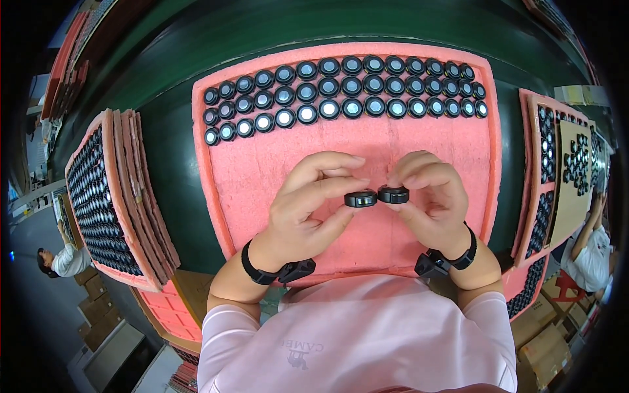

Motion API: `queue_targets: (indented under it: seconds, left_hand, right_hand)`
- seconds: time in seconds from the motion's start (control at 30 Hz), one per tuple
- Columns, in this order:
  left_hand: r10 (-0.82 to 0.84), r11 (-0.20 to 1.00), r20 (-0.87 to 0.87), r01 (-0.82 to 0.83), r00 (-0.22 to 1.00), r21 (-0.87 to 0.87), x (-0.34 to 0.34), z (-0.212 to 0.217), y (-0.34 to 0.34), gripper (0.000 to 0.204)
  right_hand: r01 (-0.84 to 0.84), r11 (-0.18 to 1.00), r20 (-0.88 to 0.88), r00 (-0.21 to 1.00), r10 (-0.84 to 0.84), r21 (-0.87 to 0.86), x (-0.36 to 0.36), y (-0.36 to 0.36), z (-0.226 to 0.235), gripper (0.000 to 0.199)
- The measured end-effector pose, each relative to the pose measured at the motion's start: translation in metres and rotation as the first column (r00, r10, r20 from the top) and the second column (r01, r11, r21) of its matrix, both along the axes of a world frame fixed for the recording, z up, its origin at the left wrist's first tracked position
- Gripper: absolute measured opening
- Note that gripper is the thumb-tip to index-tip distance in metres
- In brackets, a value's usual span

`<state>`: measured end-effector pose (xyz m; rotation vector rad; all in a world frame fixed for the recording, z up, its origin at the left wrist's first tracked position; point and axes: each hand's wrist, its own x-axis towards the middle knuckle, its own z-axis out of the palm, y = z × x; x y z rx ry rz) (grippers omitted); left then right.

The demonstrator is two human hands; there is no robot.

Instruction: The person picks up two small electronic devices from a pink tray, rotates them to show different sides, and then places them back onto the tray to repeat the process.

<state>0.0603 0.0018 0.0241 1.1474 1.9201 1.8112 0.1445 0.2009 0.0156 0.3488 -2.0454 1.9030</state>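
Note:
My left hand (308,203) pinches a small black round part (360,199) edge-on between thumb and fingers. My right hand (436,196) pinches a matching black part (394,194) the same way. The two parts sit side by side, almost touching, above a pink foam tray (275,190). Along the tray's far side stand several rows of similar black round parts (352,107) with pale, shiny round centres. Both my wrists wear black straps with small black devices.
The tray lies on a dark green surface (177,157). On the left is a stack of pink trays (141,190), its top one full of black parts. More trays (524,177) and a cardboard sheet (569,209) stand on the right. Other people (590,252) are at both sides.

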Motion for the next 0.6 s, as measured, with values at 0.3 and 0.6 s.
queue_targets:
  seconds: [0.3, 0.6]
  left_hand:
    - [-0.067, 0.997, 0.218, 0.056, 0.974, 0.056, 0.004, -0.005, 0.002, 0.031]
    - [-0.042, 0.996, 0.318, 0.015, 0.947, 0.086, 0.006, -0.001, 0.004, 0.026]
  right_hand:
    - [0.092, 0.994, 0.090, 0.992, -0.086, -0.062, 0.004, -0.008, 0.001, 0.031]
    - [0.029, 0.987, 0.050, 0.998, -0.038, 0.160, 0.003, -0.001, 0.009, 0.025]
